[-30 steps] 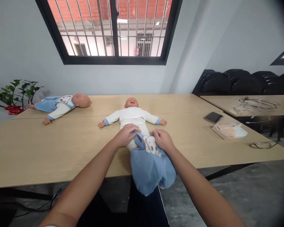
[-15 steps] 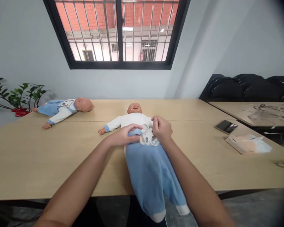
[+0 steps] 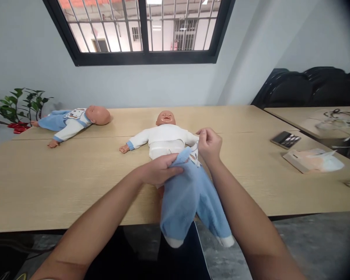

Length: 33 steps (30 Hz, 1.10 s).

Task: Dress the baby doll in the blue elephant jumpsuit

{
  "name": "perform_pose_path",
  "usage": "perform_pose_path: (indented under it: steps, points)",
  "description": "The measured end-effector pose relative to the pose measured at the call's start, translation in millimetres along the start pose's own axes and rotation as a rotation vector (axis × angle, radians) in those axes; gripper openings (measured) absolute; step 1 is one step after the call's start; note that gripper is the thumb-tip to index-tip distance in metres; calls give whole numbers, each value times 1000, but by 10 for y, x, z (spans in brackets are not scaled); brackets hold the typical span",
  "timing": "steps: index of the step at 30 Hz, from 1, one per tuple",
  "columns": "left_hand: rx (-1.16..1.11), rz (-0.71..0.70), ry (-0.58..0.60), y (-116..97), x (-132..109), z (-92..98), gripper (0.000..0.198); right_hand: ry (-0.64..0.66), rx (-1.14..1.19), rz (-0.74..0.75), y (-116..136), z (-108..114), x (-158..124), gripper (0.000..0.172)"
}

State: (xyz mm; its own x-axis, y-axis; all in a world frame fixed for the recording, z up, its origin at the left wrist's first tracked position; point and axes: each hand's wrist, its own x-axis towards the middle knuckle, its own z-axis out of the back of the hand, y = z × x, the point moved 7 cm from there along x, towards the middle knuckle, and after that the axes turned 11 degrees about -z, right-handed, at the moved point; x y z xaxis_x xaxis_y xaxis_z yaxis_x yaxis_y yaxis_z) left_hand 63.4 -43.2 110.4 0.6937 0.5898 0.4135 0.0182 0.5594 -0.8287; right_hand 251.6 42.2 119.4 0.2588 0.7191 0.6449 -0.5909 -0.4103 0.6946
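A baby doll in a white top lies on its back in the middle of the wooden table, head toward the window. Light blue overalls cover its legs, and the feet hang past the table's near edge. My left hand grips the overalls' waist at the doll's left hip. My right hand pinches the overalls' bib or strap and lifts it beside the doll's outstretched arm.
A second doll in blue overalls lies at the table's far left, near a potted plant. At the right lie a phone and a tissue pack. Black chairs and another table stand further right.
The overalls went up from the doll's legs to its waist. My right hand has moved up and to the right with the bib; the left hand has shifted lower on the waist.
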Motion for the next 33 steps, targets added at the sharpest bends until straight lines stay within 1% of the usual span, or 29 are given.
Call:
perform_pose_path:
  steps: [2,4,6,8,10,12,13,14,15,17,19,21,22,24,26,27,28,29,32,33]
  points:
    - [6,19,102,-12,-10,-192,40,-43,-13,-3,-12,41,13,33]
    - [162,91,185,42,-43,-332,51,-93,-27,4,-25,88,32,32]
    - [369,149,215,103,-77,-398,65,-123,-43,26,-31,115,43,32]
    - [481,160,252,130,-96,-455,73,-126,-60,53,-28,112,41,32]
    - [469,170,349,148,-115,-525,67,-113,-76,85,-17,93,30,31]
    - [382,227,454,168,-142,-555,53,-115,-77,99,-13,92,27,31]
    - [323,255,474,168,-148,-541,47,-124,-67,96,-18,103,33,30]
    - [256,265,466,155,-140,-511,42,-139,-50,87,-29,123,44,30]
    - [187,255,434,134,-120,-469,39,-155,-28,74,-43,147,59,30]
    - [53,192,319,86,-61,-366,35,-191,26,50,-79,202,93,29]
    - [-56,127,205,58,-18,-275,35,-219,64,30,-119,246,122,30]
    - [-114,123,144,66,-15,-228,39,-232,72,14,-157,265,142,31]
    - [-128,137,155,70,-27,-235,44,-232,69,9,-171,267,148,31]
    - [-114,177,247,68,-73,-294,58,-231,63,13,-183,267,151,30]
    - [-32,222,350,71,-126,-347,76,-224,61,21,-178,263,149,30]
    - [29,243,381,82,-145,-355,81,-219,58,24,-171,261,146,30]
    - [97,265,395,99,-155,-350,79,-215,55,27,-161,260,143,30]
    - [166,280,400,117,-156,-336,72,-211,50,31,-150,259,138,31]
    - [295,269,415,155,-129,-304,40,-200,35,44,-122,255,128,31]
    - [305,253,414,162,-116,-298,34,-197,35,51,-119,254,127,31]
